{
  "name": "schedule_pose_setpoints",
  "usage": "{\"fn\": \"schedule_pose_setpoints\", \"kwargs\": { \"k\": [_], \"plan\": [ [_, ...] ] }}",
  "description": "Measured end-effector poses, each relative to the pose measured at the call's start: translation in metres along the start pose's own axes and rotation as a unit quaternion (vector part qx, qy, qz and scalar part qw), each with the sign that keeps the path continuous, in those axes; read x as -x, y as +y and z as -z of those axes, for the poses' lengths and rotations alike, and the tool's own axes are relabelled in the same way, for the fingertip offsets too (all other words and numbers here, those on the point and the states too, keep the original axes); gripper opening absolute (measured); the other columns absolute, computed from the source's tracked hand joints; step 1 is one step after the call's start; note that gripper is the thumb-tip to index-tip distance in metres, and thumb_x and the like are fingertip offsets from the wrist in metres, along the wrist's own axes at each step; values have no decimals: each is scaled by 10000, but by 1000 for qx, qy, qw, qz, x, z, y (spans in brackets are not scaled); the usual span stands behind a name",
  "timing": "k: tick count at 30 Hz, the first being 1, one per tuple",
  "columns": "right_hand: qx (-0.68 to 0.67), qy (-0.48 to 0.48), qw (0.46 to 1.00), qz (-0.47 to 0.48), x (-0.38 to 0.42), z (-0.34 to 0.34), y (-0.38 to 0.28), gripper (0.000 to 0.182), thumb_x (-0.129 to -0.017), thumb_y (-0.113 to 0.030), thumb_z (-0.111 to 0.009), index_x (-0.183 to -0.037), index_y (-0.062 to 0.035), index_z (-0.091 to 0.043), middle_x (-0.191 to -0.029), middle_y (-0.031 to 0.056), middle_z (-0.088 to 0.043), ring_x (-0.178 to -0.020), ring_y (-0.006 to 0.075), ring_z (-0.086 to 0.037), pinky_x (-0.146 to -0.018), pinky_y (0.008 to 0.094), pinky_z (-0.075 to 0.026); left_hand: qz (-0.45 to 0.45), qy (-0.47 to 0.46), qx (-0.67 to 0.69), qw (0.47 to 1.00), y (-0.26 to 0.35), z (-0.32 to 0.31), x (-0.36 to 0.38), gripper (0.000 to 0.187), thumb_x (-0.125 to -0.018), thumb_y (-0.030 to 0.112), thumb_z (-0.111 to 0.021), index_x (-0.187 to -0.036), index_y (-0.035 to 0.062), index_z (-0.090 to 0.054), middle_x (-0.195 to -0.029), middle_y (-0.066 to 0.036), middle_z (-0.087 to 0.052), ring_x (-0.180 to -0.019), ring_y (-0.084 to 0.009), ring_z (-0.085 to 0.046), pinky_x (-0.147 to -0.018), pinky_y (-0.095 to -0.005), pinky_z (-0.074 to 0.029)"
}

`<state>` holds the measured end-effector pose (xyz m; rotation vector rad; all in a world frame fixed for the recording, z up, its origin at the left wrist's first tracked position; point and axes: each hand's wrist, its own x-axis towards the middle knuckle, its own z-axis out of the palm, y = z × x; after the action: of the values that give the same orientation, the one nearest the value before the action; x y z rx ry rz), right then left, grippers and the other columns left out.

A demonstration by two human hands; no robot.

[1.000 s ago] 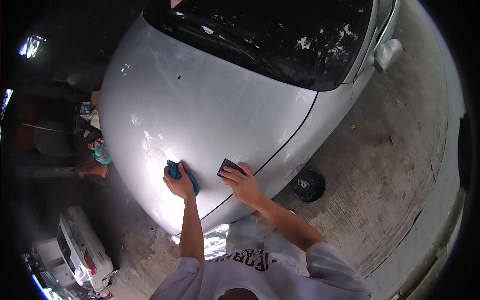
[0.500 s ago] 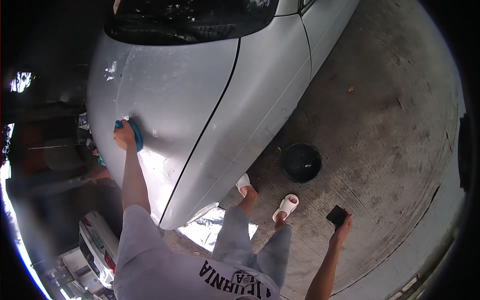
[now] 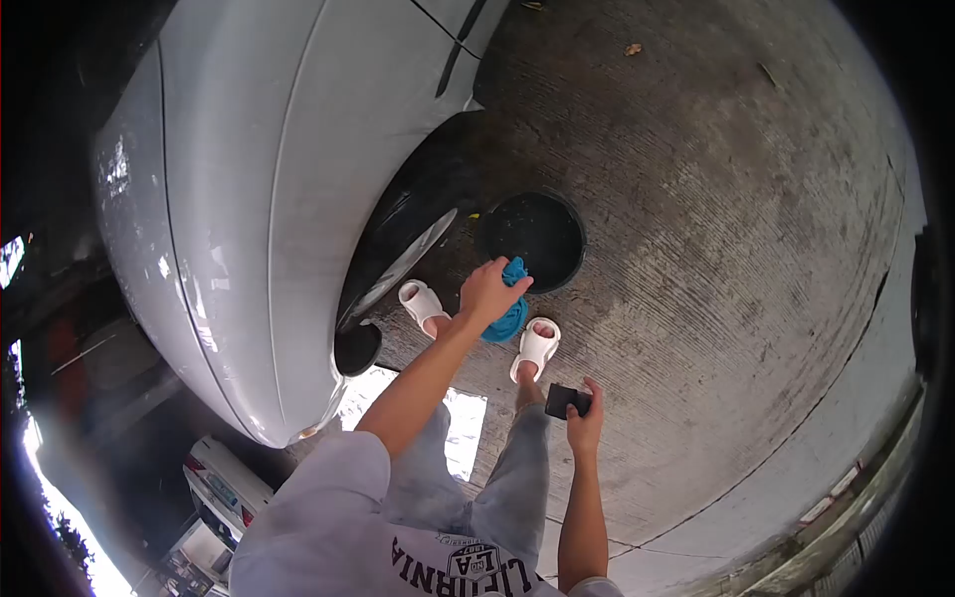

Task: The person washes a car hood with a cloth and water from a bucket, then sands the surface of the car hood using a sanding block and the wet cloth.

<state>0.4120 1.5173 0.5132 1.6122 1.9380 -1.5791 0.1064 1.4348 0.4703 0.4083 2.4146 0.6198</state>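
My left hand is closed around a bunched wet-looking blue cloth, which hangs down just above my feet. This hand is at the near edge of a round black bucket, with dark liquid showing in it. Lower right, my right hand grips a small black rectangular object; it looks like a phone, but its face shows no detail.
A silver car stands to the left, its front wheel close beside the bucket. My white slippers stand on rough concrete. Another white car is at the lower left. A low wall edge runs along the right.
My left hand has come off the car's hood with the blue cloth and moved right, down beside the bucket. My view has turned toward the floor. The right hand has moved inward, still holding the black object.
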Motion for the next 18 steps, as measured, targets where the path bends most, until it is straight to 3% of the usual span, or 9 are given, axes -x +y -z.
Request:
{"fn": "schedule_pose_setpoints", "kwargs": {
  "k": [3,4,6,9,11,12,15,17,18],
  "plan": [
    [-36,29,994,-97,17,29,76,644,-760,126,-605,-1353,-107,-511,-1029,139,-633,-949,243,-627,-891,348,-485,28,-55,-70,996,-25,-88,-85,619,-793,453,-759,-1234,60,-575,-1162,-183,-635,-1085,-370,-628,-885,-465,-527],
    [-8,36,991,-128,24,41,104,653,-758,125,-606,-1360,-110,-507,-1042,131,-630,-951,230,-624,-885,342,-486,33,-58,-69,995,-38,-110,-107,619,-793,453,-759,-1234,60,-575,-1162,-183,-635,-1085,-370,-628,-885,-465,-527],
    [10,66,977,-203,47,67,171,660,-755,120,-612,-1363,-112,-506,-1063,121,-626,-951,212,-619,-875,333,-490,99,-79,-166,978,-56,-155,-136,714,-777,434,-778,-1338,98,-493,-1298,-170,-550,-1223,-374,-537,-947,-483,-497],
    [-27,124,933,-336,88,79,224,621,-759,98,-638,-1338,-94,-527,-1086,119,-626,-950,207,-622,-866,324,-495,56,-19,-209,976,-67,-188,-135,759,-771,418,-790,-1381,123,-451,-1345,-153,-516,-1279,-385,-474,-962,-516,-480],
    [19,111,934,-339,122,78,294,607,-757,86,-654,-1328,-80,-535,-1103,125,-629,-965,211,-627,-868,331,-500,39,-28,-197,979,-92,-198,-139,753,-759,379,-798,-1382,121,-462,-1344,-151,-525,-1289,-377,-458,-976,-522,-470],
    [35,76,921,-381,122,75,279,612,-749,78,-665,-1329,-71,-534,-1131,138,-626,-1009,231,-622,-884,346,-498,30,-66,-221,973,-100,-196,-142,755,-745,352,-805,-1380,122,-470,-1355,-147,-522,-1285,-382,-460,-979,-520,-471],
    [77,68,953,-285,116,55,271,593,-757,53,-665,-1324,-68,-536,-1146,157,-619,-1026,272,-618,-907,358,-487,61,-141,-257,954,-105,-184,-148,737,-700,252,-807,-1367,140,-514,-1337,-153,-552,-1248,-362,-515,-996,-482,-479],
    [81,65,966,-236,88,44,238,577,-770,44,-657,-1323,-65,-536,-1169,161,-615,-1041,283,-614,-928,367,-479,91,-237,-135,958,-116,-160,-151,729,-684,226,-803,-1354,148,-527,-1359,-161,-549,-1264,-365,-533,-1007,-456,-483],
    [85,71,975,-191,71,38,216,561,-782,35,-650,-1322,-63,-535,-1191,166,-610,-1055,295,-609,-949,377,-471,77,-236,-74,966,-105,-126,-140,729,-677,221,-801,-1350,142,-531,-1326,-177,-568,-1227,-367,-559,-1004,-439,-485]
  ]
}}
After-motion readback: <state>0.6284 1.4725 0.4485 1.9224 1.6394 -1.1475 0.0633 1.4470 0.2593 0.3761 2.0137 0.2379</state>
